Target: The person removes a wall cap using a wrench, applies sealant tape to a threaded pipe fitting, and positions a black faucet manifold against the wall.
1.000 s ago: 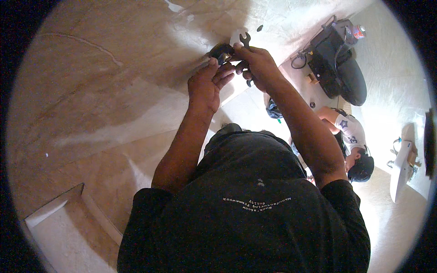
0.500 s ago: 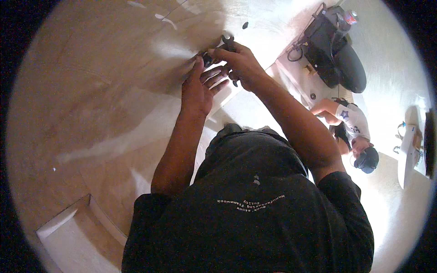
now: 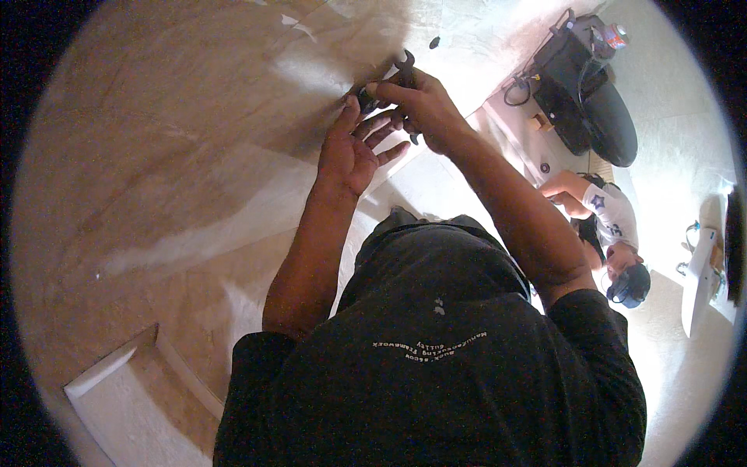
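A small dark fitting [image 3: 364, 100], its details hidden by the fingers, lies close against the brown, marble-patterned wall [image 3: 194, 140]. The right hand [image 3: 433, 110] beside it grips a dark metal open-ended wrench [image 3: 406, 71]; the left hand [image 3: 348, 159] has its outer fingers loosely spread, though whether thumb and forefinger pinch the fitting cannot be told. Well apart, at right, a person in a white T-shirt [image 3: 615, 214] is near a bulky black object with a rounded end [image 3: 613, 128].

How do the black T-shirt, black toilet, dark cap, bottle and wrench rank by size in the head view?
1. Black T-shirt (nearest the camera)
2. Black toilet
3. Dark cap
4. Bottle
Wrench: unsure against cap and bottle; the right hand partly hides it.
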A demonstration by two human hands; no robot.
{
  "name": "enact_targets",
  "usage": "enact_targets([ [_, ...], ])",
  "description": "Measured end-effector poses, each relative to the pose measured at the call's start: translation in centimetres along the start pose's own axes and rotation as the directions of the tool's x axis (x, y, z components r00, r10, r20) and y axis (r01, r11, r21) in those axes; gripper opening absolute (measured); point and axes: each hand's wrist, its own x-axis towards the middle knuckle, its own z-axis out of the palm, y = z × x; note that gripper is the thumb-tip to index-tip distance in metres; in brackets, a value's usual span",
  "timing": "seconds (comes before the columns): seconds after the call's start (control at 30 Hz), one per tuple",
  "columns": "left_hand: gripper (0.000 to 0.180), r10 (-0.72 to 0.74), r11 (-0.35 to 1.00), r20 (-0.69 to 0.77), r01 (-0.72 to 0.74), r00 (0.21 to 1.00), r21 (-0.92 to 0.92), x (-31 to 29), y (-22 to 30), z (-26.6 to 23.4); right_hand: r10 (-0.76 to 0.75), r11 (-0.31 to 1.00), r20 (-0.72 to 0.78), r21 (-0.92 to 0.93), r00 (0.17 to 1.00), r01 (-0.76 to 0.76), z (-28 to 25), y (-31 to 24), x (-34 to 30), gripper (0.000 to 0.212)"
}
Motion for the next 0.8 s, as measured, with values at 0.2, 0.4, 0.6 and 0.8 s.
enact_targets([
  [0.2,0.048,0.073,0.997,-0.062,-0.072,0.995,0.020,-0.1,-1.4,0.4,0.165,0.978,0.110,0.112,0.980,-0.177,-1.2,0.2,0.4,0.033],
  [0.4,0.046,-0.049,0.995,-0.034,0.046,0.998,-0.085,0.2,-2.5,0.3,0.111,0.993,0.026,-0.055,0.994,-0.109,-0.6,0.1,-1.2,0.042],
  [0.6,0.054,0.198,0.929,0.041,-0.201,0.979,0.310,-1.1,-4.4,2.0,0.021,0.999,-0.015,-0.028,1.000,-0.021,-5.4,0.5,-5.6,0.059],
  [0.8,0.053,0.347,0.576,0.292,-0.449,0.891,0.683,-2.9,-4.1,6.6,0.027,0.944,-0.145,0.330,0.989,0.023,-8.6,2.1,-11.5,0.038],
])
